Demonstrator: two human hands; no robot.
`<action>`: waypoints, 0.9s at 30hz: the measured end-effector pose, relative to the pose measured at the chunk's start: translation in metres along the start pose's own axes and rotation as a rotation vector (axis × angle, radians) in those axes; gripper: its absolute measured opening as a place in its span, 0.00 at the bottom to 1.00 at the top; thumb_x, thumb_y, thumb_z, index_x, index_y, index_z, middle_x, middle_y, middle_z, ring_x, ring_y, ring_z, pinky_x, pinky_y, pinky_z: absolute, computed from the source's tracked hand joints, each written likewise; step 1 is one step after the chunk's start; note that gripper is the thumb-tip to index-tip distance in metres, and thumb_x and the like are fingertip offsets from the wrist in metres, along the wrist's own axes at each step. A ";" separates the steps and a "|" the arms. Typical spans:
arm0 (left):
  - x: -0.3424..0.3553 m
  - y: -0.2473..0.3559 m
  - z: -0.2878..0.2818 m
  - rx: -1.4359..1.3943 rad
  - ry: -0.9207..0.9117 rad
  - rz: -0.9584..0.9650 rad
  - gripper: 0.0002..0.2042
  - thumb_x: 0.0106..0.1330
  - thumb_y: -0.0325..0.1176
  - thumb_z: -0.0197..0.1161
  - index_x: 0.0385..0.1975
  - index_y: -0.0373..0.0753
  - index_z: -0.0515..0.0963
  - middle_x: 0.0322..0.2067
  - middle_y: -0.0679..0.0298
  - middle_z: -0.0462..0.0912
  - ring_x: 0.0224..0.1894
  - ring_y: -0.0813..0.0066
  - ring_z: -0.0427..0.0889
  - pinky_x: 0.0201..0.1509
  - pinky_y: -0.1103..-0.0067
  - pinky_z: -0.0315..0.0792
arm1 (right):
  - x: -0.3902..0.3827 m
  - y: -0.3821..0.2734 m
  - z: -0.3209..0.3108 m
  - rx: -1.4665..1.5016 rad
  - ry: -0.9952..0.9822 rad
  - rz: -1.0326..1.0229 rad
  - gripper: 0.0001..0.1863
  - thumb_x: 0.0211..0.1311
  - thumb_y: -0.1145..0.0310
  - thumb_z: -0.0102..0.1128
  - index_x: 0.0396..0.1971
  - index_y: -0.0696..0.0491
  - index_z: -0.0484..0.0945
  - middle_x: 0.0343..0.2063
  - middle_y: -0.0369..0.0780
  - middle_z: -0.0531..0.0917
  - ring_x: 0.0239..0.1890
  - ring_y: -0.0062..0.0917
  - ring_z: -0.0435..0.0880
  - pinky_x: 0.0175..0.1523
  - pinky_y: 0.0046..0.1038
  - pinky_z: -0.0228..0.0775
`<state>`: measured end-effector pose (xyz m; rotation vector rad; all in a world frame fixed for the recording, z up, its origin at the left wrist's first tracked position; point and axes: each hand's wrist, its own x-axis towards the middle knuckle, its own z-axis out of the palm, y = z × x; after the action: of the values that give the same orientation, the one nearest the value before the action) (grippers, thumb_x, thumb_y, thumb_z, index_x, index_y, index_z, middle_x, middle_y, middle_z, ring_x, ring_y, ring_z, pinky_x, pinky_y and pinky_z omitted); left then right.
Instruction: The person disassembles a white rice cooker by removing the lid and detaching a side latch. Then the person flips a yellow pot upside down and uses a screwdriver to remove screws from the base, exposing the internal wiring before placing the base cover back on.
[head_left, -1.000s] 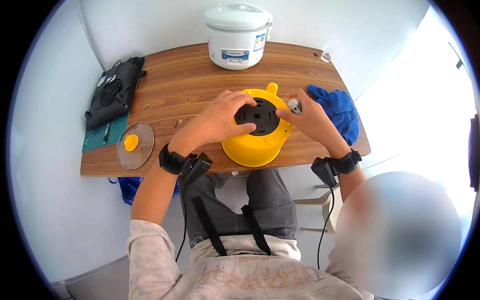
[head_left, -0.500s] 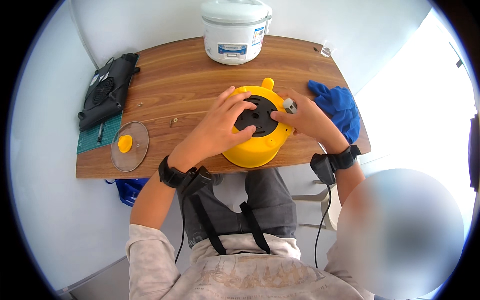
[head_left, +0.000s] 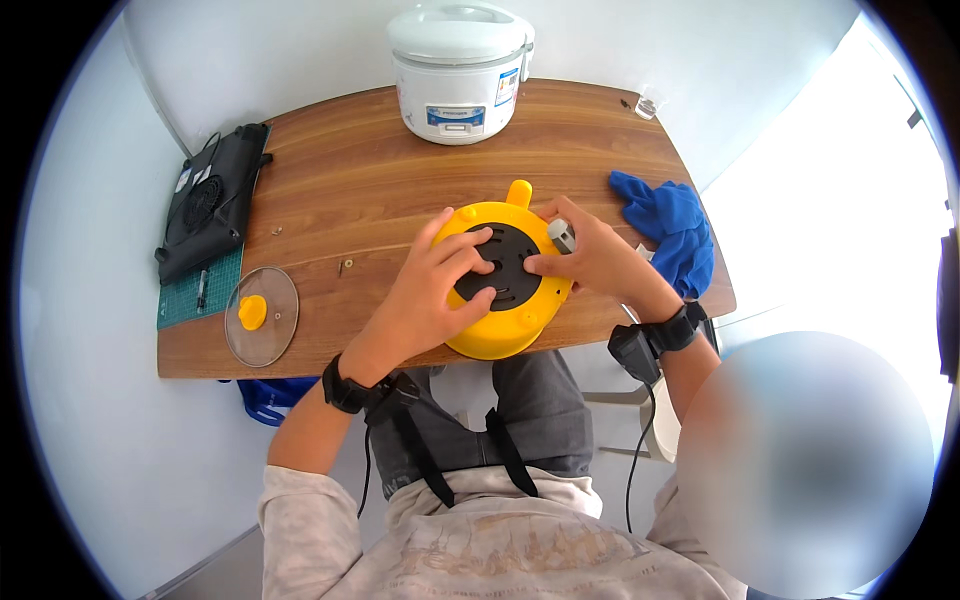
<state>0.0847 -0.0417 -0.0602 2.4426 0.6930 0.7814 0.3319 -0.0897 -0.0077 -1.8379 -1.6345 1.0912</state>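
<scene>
A yellow round appliance (head_left: 492, 343) lies upside down near the table's front edge, its black slotted base plate (head_left: 497, 262) facing up and a yellow handle (head_left: 519, 193) pointing away from me. My left hand (head_left: 440, 275) rests on it with fingers spread, fingertips touching the black plate. From the right, my right hand (head_left: 590, 250) holds a stubby grey handle-like piece (head_left: 562, 236) between thumb and forefinger, its thumb tip on the plate's edge. The rest of that grey piece is hidden in the hand.
Behind stands a white rice cooker (head_left: 456, 85). On the left are a black device with a fan grille (head_left: 205, 200), a green mat (head_left: 228, 282) with a pen, and a glass lid (head_left: 262, 340). Small screws (head_left: 346, 264) lie loose. A blue cloth (head_left: 672, 225) is at the right.
The view has shifted, so the table and its things appear lower. Both hands stay on the yellow appliance, with the grey piece still in my right hand. Little else differs.
</scene>
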 end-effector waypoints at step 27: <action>-0.052 -0.119 -0.054 0.548 -0.006 -0.487 0.06 0.62 0.30 0.69 0.38 0.41 0.87 0.37 0.61 0.84 0.47 0.58 0.79 0.55 0.64 0.71 | 0.010 -0.002 0.012 -0.068 0.134 -0.175 0.33 0.58 0.56 0.76 0.58 0.57 0.72 0.53 0.52 0.83 0.50 0.47 0.86 0.54 0.37 0.78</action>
<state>-0.0237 0.0333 -0.1100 2.5460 1.5942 0.4219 0.3215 -0.0818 -0.0155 -1.7313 -1.7350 0.8299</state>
